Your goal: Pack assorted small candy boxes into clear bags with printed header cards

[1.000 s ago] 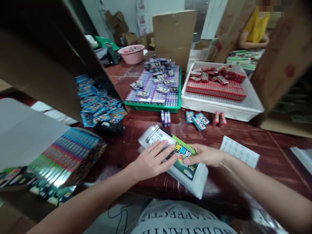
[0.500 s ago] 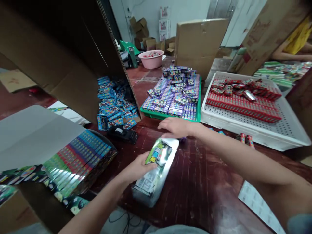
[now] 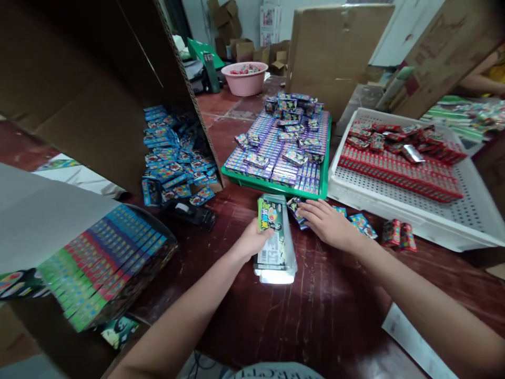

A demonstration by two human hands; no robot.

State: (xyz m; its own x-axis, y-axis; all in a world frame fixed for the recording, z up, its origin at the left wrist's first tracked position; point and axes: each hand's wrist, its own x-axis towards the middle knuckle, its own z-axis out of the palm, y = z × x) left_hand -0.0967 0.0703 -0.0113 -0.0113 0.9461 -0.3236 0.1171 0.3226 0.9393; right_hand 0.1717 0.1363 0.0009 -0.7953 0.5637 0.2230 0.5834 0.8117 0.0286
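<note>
Packet [image 3: 279, 247] in L hand [image 3: 252, 239]: clear, shiny plastic, long & flat-ish, w/ black printed face, green strip, colored pic & pale panel toward near end. Sits mid-table [image 3: 315, 321], long side running away from wearer. L hand grips its L edge abt. halfway up, thumb on top, fingers out of sight; far & near ends stick out past the grip. Writing: chunky yellow & blue characters by far end, too blurry to read; no brand legible.

R hand [image 3: 329, 223] just R of packet, fingertips over purple packs [image 3: 294, 206]; can't tell if it's pinching any. Blue packs [image 3: 363, 225], then red packs [image 3: 392, 232], lie farther R. Shirt [image 3: 272, 371] letters cut off at bottom.
</note>
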